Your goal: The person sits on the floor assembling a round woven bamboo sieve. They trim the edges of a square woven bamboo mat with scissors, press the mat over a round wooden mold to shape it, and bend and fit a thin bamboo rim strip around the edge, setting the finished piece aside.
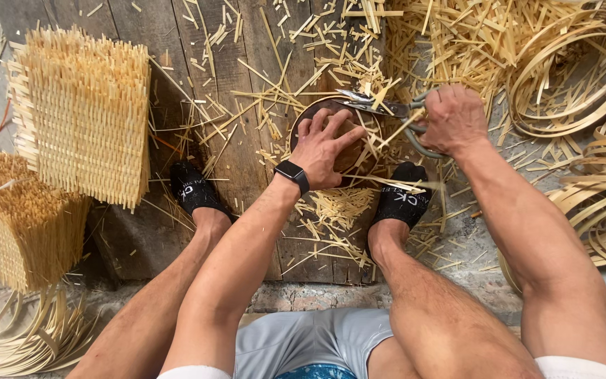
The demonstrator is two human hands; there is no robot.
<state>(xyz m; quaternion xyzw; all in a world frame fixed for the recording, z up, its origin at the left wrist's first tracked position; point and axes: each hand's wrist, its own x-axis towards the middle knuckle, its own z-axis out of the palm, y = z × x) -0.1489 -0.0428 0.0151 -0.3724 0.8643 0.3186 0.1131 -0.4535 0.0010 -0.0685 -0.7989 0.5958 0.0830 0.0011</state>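
head view: woven bamboo mats (82, 112) are stacked well beyond the left fingers. the left hand (324, 147), fingers spread, presses flat on a round brown block (359, 158); keep it steady. the right hand (452, 118) is clenched round scissors (380, 107), blades toward the left fingertips. no containers show.

1 head-worn camera looks steeply down, close over the seated person's knees, at the plank floor (212, 63).
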